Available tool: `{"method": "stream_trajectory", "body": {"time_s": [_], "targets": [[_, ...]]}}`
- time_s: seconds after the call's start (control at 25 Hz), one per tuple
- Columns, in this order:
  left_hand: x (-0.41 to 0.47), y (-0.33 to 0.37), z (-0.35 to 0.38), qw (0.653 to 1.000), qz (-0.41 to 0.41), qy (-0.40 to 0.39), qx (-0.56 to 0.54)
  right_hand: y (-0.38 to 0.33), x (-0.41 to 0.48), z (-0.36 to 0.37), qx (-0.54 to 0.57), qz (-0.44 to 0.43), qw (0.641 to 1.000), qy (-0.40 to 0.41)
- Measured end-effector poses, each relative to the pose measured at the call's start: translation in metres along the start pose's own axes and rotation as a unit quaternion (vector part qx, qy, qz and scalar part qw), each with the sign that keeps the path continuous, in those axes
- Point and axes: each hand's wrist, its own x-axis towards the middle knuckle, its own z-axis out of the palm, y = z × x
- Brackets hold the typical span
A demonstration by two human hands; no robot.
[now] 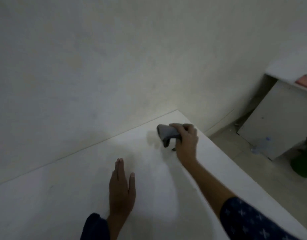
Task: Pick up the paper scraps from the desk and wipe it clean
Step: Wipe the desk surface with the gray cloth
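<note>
No text, label, brand or number could be read anywhere in the view. The sleeve [244,217] carried only a pattern of pale crosses, not letters. The bottle [261,145] on the floor was too blurred for any label to be made out.

Sparse indoor room — white desk [62,196] against bare wall [97,58], low cabinet [270,122].

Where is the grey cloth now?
In the head view, the grey cloth is gripped in the right hand near the far right corner of the desk, beyond the left hand.
</note>
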Motion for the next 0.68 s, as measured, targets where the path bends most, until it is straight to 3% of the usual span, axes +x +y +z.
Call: {"method": "stream_trajectory", "body": {"time_s": [0.08, 0.16, 0.2, 0.28, 0.36, 0.48, 0.6, 0.68], "targets": [[-0.008, 0.033, -0.034, 0.967, -0.14, 0.04, -0.209, -0.055, -0.033, 0.002, 0.073, -0.037, 0.996, -0.047], [-0.006, 0.057, -0.079, 0.862, -0.274, 0.038, -0.426, -0.113, -0.068, 0.0, 0.114, -0.096, 0.984, -0.097], [-0.001, 0.061, -0.105, 0.812, -0.314, 0.015, -0.492, -0.141, -0.087, -0.005, 0.121, -0.126, 0.978, -0.116], [-0.004, 0.061, -0.165, 0.764, -0.332, -0.017, -0.553, -0.193, -0.121, -0.016, 0.122, -0.173, 0.966, -0.145], [-0.019, 0.053, -0.218, 0.777, -0.325, -0.015, -0.538, -0.231, -0.151, -0.023, 0.129, -0.207, 0.955, -0.17], [-0.051, 0.034, -0.293, 0.883, -0.252, 0.069, -0.39, -0.283, -0.194, -0.022, 0.15, -0.24, 0.93, -0.236], [-0.084, 0.01, -0.355, 0.904, -0.227, 0.119, -0.341, -0.337, -0.237, -0.022, 0.256, -0.201, 0.885, -0.334], [-0.108, -0.012, -0.392, 0.91, -0.227, 0.144, -0.314, -0.375, -0.265, -0.023, 0.37, -0.099, 0.836, -0.393]]}}
